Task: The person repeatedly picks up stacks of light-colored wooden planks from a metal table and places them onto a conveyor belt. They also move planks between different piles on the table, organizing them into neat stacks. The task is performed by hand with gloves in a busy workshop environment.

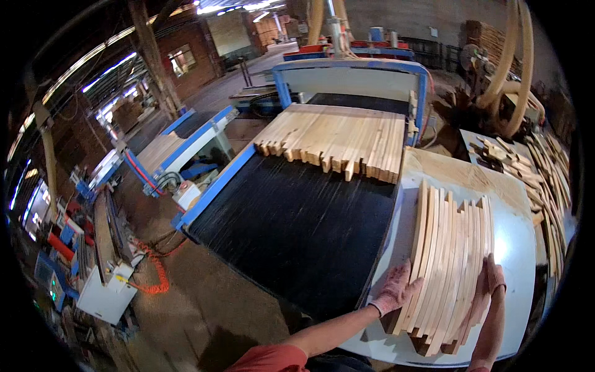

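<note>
A bundle of pale wooden strips (447, 266), set on edge side by side with uneven ends, lies on a light table at the right. My left hand (396, 289), in a pinkish work glove, grips the bundle's left side near its close end, thumb reaching over the top. Against the opposite side presses my right hand (494, 276), also gloved, its fingers partly hidden behind the outer strips. Left of the bundle, a row of wooden boards (338, 139) lies tightly packed across the black conveyor belt (297, 229).
The light tabletop (517, 273) holds a plywood sheet (465, 170) at its far end. A blue machine frame (353, 64) spans the belt. Loose wood offcuts (517, 162) pile up at the far right. Orange coiled hose (158, 276) hangs by a white box (106, 294) at left.
</note>
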The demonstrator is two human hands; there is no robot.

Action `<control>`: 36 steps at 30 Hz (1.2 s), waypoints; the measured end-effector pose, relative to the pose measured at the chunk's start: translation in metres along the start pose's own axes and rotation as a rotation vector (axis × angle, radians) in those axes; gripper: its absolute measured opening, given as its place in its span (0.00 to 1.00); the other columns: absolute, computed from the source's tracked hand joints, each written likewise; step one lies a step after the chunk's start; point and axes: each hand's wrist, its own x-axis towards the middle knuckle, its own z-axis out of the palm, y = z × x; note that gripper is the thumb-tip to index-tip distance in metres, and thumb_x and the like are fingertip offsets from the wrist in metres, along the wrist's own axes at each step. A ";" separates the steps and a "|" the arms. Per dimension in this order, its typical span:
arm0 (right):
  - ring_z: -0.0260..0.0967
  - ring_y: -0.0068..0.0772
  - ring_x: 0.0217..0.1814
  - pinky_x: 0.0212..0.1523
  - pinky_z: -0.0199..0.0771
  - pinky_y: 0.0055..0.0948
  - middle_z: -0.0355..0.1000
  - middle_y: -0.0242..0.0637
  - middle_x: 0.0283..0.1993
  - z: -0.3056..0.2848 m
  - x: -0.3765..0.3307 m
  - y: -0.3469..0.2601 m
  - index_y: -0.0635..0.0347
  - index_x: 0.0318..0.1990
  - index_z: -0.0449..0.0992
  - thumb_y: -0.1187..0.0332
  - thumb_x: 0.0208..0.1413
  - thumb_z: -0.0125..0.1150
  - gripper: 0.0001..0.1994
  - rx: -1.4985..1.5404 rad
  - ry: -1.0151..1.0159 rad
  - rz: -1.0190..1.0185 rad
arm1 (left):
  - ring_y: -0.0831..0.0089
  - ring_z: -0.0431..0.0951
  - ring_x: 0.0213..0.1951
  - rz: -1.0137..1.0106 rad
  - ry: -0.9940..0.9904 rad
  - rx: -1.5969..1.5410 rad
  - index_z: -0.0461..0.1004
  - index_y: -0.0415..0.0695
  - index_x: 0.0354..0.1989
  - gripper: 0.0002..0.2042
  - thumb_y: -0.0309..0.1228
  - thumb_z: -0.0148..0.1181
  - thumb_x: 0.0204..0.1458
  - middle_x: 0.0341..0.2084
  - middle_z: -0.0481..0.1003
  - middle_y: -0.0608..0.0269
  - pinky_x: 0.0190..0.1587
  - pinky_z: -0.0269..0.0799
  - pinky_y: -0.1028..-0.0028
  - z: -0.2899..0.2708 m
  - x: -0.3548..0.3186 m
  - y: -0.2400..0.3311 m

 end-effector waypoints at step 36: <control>0.85 0.40 0.41 0.46 0.81 0.40 0.86 0.47 0.39 0.564 -0.314 -0.333 0.67 0.42 0.88 0.43 0.54 0.70 0.29 -0.195 -0.400 -0.300 | 0.43 0.58 0.78 -0.025 0.210 0.561 0.45 0.34 0.82 0.50 0.61 0.55 0.65 0.79 0.54 0.33 0.81 0.49 0.51 -0.565 -0.149 -0.366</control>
